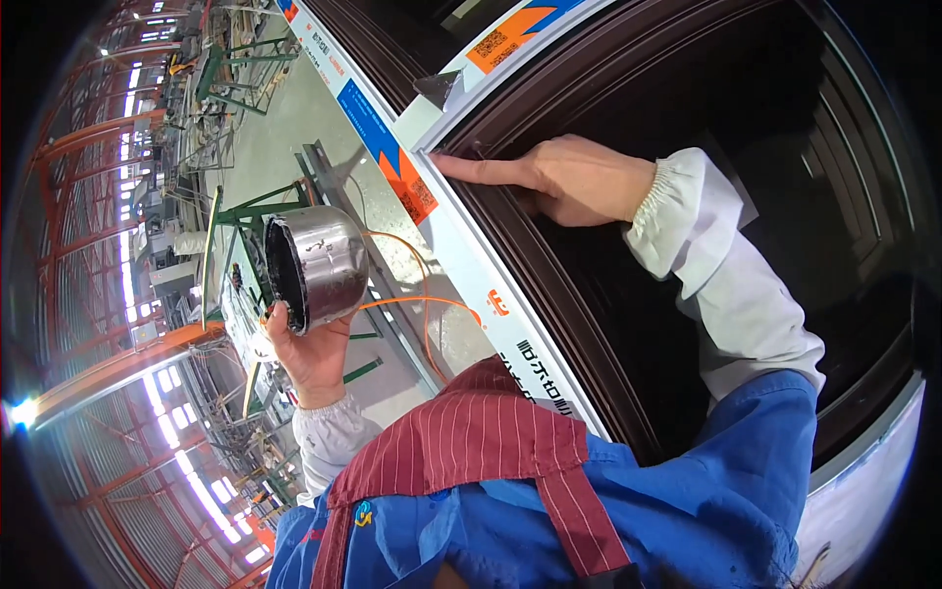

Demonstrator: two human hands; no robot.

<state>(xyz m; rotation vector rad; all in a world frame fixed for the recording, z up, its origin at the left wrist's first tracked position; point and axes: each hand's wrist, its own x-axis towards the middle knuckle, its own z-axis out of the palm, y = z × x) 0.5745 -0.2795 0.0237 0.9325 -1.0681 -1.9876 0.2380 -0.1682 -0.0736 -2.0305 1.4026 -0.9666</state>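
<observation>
My left hand (pixel 316 361) grips a round stainless steel pot (pixel 336 263) from below. The pot is tipped on its side, its mouth toward the left, with dark residue round the rim and inside. My right hand (pixel 587 179) reaches over a large frame with dark brown profiles (pixel 564 319) and white protective film (pixel 459 250). Its index finger is stretched out, the tip touching the frame at a corner joint; the other fingers are curled and partly hidden. No object shows in this hand. A loose flap of film (pixel 439 90) sticks up beside the joint.
A dark glossy panel (pixel 648 314) fills the frame under my right arm. Left of the frame are green metal stands (pixel 257 208), a long grey metal rail (pixel 388 304) and an orange hose (pixel 424 265) on the floor. Stacked material (pixel 211 123) stands farther off in the workshop.
</observation>
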